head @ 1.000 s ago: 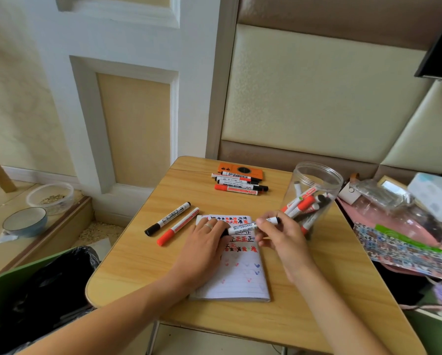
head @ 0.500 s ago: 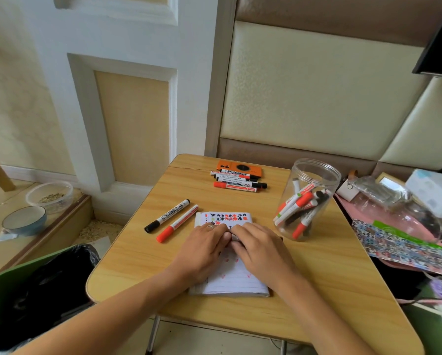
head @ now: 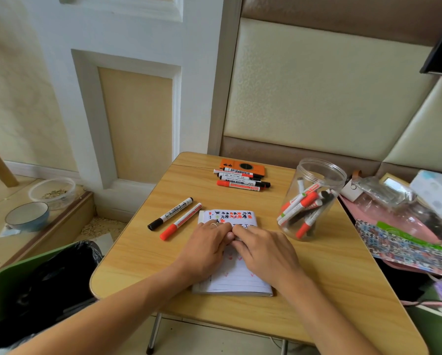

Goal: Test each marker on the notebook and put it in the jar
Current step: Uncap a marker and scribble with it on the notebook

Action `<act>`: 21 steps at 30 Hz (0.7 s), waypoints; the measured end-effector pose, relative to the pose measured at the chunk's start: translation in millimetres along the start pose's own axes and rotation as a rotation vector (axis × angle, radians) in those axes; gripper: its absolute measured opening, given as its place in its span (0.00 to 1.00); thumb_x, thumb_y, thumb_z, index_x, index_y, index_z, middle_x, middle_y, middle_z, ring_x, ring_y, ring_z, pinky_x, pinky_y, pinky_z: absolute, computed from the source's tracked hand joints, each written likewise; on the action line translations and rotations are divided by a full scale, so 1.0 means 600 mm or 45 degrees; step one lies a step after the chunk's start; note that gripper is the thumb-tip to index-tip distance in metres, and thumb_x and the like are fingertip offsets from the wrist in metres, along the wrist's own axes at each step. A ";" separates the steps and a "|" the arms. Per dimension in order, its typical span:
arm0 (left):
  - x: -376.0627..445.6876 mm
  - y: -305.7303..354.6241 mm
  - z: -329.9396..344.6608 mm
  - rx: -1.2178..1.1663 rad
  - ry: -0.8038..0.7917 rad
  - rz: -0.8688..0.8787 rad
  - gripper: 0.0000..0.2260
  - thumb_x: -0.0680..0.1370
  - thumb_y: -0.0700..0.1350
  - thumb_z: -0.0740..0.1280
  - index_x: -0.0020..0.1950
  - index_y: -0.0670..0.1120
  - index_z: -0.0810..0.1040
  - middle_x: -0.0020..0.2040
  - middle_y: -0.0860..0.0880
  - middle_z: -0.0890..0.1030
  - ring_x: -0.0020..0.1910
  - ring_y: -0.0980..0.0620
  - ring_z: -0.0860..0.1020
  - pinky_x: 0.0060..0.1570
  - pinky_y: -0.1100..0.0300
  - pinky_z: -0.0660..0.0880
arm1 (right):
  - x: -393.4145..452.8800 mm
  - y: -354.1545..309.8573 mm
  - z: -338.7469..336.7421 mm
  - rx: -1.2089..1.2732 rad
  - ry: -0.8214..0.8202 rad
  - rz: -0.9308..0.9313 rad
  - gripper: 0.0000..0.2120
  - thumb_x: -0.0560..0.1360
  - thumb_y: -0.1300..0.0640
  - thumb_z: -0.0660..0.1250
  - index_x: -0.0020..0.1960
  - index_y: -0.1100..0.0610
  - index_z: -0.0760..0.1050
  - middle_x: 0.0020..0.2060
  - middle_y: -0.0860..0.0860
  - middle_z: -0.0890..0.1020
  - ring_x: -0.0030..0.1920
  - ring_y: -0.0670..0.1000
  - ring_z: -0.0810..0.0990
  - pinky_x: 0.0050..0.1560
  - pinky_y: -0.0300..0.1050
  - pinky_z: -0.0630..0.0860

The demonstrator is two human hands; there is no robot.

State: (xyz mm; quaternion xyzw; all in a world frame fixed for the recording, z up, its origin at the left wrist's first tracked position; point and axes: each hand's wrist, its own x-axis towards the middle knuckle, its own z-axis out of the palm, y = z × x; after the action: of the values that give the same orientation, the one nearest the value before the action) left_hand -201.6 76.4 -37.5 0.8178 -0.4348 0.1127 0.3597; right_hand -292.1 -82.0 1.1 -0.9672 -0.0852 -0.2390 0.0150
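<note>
Desk point(head: 330, 272): light wood, everything below sits on it.

Notebook point(head: 234, 278): lies flat near you, lined page up, rows of black and red test marks along its far edge.

Your left hand point(head: 205, 248) and your right hand point(head: 264, 252): both rest on the notebook, knuckles up, fingertips meeting at mid-page. The fingers curl inward over the meeting point; whether they grasp a marker there cannot be told, since nothing of one shows between them.

Jar point(head: 313, 198): clear plastic, lid off, upright on the right of the notebook, apart from it. Several markers lean inside, red and black caps mixed.

Black-capped marker point(head: 170, 213) and red-capped marker point(head: 181, 224): side by side, just left of the notebook, angled alike, cap ends nearest you.

Marker cluster point(head: 240, 179): a few more lie together at the far edge, against an orange phone point(head: 243, 166).
</note>
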 end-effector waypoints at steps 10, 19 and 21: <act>-0.002 0.000 -0.002 0.138 0.026 0.013 0.14 0.83 0.52 0.51 0.44 0.48 0.69 0.39 0.51 0.74 0.40 0.49 0.69 0.42 0.51 0.66 | 0.001 -0.001 -0.018 0.024 -0.201 0.100 0.17 0.83 0.37 0.55 0.53 0.49 0.72 0.44 0.52 0.85 0.47 0.62 0.82 0.39 0.50 0.64; 0.007 -0.015 -0.019 0.200 -0.027 -0.187 0.20 0.81 0.60 0.49 0.55 0.52 0.76 0.56 0.55 0.75 0.57 0.52 0.71 0.57 0.53 0.68 | -0.014 0.023 -0.013 0.283 -0.025 0.340 0.12 0.82 0.47 0.51 0.53 0.49 0.72 0.44 0.45 0.78 0.39 0.49 0.75 0.37 0.47 0.70; 0.005 -0.022 -0.028 0.296 -0.155 -0.162 0.21 0.80 0.60 0.49 0.61 0.53 0.75 0.68 0.54 0.73 0.68 0.52 0.68 0.66 0.52 0.65 | -0.014 0.028 -0.016 0.400 0.001 0.436 0.07 0.83 0.54 0.57 0.59 0.49 0.71 0.47 0.44 0.78 0.39 0.47 0.76 0.34 0.42 0.70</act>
State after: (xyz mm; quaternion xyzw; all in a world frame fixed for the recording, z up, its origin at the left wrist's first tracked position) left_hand -186.9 90.7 -30.4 0.8852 -0.3872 0.0895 0.2418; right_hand -301.1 -100.8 6.0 -0.9532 0.0441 -0.2171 0.2057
